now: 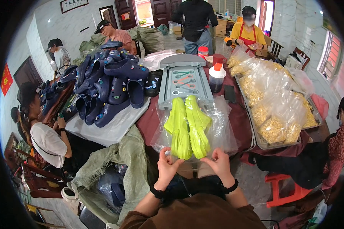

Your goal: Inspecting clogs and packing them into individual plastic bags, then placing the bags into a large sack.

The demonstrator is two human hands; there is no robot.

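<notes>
A pair of lime-green shoes (189, 128) lies side by side on clear plastic at the table's near edge. The clear plastic bag (221, 128) spreads out on both sides of them; whether the shoes are wholly inside it I cannot tell. My left hand (169, 167) pinches the bag's near edge just left of the shoes' near ends. To the right, my right hand (219, 166) pinches the same edge, its thumb close to the right shoe. Beyond the shoes' far ends stands a grey plastic board (200, 93) with tool shapes on it.
Navy clogs (120, 91) are heaped on the left. At right, a metal tray (252, 128) carries bags of yellow pieces (273, 128). A squeeze bottle (216, 80) and a dark phone-like slab (229, 93) stand between. An open woven sack (135, 168) sits below left; several people work around.
</notes>
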